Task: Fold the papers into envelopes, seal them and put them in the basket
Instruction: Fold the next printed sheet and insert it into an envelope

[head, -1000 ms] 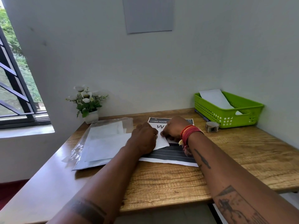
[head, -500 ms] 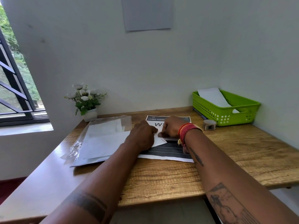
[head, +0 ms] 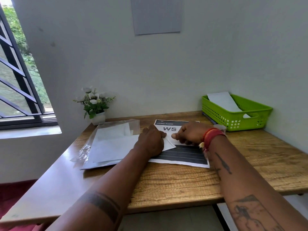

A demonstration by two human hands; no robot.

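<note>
White paper (head: 168, 144) lies under both of our hands, on top of a printed sheet (head: 183, 157), and we are folding it into an envelope. The left hand (head: 150, 142) rests flat on the paper and holds it down; its fingers lie together and point toward the fold. The right hand (head: 190, 135) is just beside it, with its thumb pressing on the paper and the other fingers curled loosely on the sheet. We cannot tell if these fingers pinch an edge.

Compared with one second ago, the hands have changed very little. Both stay on the same fold, and the right thumb is now a little more stretched toward the left hand. The view has moved a bit, but the paper has not. We judge that we are still pressing a crease, so this envelope is not yet finished and not yet sealed.

The printed sheet shows "LIVING ROOM" in small white letters on a dark band, and below it large letters "WS". The rest of this word is hidden by the right hand. A small mark like "2A" stands above, but it is too small to be sure.

To the left of the printed sheet, more white papers (head: 115, 144) lie in a clear plastic bag (head: 133, 125). Far to the right of the sheet stands the green basket (head: 233, 120), with one white folded piece (head: 223, 101) already inside. A roll of tape (head: 220, 126) sits between the sheet and the basket. All of this rests on the wooden tabletop (head: 183, 184).
</note>
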